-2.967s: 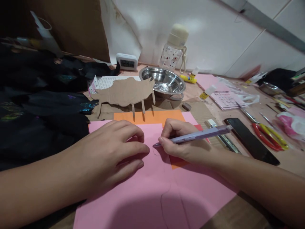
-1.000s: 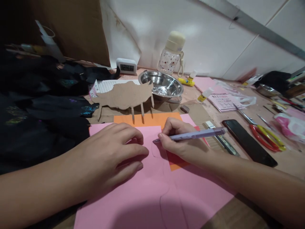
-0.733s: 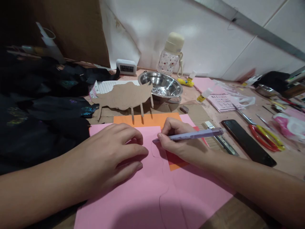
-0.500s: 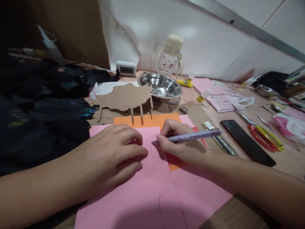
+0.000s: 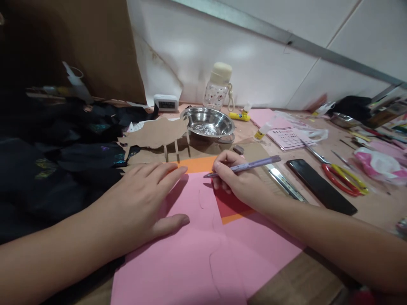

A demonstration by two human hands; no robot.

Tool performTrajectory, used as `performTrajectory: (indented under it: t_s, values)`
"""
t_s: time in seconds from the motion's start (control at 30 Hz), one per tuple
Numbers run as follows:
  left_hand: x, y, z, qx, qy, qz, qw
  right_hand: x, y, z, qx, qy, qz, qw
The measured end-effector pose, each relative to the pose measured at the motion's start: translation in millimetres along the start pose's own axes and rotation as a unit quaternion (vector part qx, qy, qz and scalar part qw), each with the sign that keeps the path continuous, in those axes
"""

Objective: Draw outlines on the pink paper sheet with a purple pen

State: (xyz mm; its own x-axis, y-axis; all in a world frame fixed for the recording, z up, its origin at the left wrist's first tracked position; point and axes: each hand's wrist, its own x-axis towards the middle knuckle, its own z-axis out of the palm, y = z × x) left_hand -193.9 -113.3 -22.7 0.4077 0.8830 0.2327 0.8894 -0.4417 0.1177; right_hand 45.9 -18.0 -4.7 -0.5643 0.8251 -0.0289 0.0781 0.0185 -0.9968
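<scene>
Pink paper [image 5: 178, 258] with thin curved pen lines lies in front of me, over orange paper [image 5: 197, 164] and a red sheet [image 5: 230, 204]. My left hand [image 5: 149, 203] rests on the pink paper's left side, fingers spread, holding nothing. Between the fingertips of my right hand [image 5: 233, 171] is a purple pen [image 5: 254, 164], its tip near the pink paper's upper edge; whether it touches cannot be made out. Beyond my hands stands a brown cardboard animal-like cutout [image 5: 155, 133] with narrow legs.
Behind are a steel bowl [image 5: 210, 123], a bottle [image 5: 218, 87] and a small clock [image 5: 165, 103]. At right lie a black phone [image 5: 321, 186], scissors [image 5: 345, 180], a metal-edged cutter or ruler [image 5: 288, 184] and glue bottles. Black cloth [image 5: 63, 169] covers the left.
My left fingers have moved up and the thumb spread away. The pen tip has shifted up from the drawn curve. The view has tilted slightly.
</scene>
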Motion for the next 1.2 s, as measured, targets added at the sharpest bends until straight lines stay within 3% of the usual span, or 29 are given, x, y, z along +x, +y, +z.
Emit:
performTrajectory:
  t_s: [0.3,0.47,0.57,0.7,0.8,1.0,1.2]
  values:
    - [2.8,-1.8,3.3,-0.100,0.019,-0.062,0.993,-2.7,-4.4,-12.8,-0.110,-0.012,-0.021,0.994]
    - [7.1,-6.2,-8.3,-0.171,0.013,-0.122,0.978,-9.6,0.1,-29.5,-0.071,-0.062,-0.016,0.995]
    - [9.3,-10.4,-19.3,-0.247,0.006,-0.158,0.956,-14.2,-8.2,-47.7,-0.102,-0.084,-0.037,0.991]
    - [12.1,-9.8,-29.4,-0.372,0.043,-0.214,0.902,-17.4,-30.4,-77.4,-0.143,0.009,-0.126,0.982]
    - [13.7,-5.6,-27.6,-0.438,0.074,-0.239,0.863,-17.9,-42.9,-88.8,-0.168,0.067,-0.160,0.970]
    - [13.8,0.6,-13.1,-0.538,0.058,-0.259,0.800,-16.5,-44.7,-78.1,-0.162,0.168,-0.173,0.957]
    - [9.9,-8.3,5.1,-0.551,0.061,-0.277,0.785,-19.4,-43.7,-71.4,-0.173,0.201,-0.185,0.946]
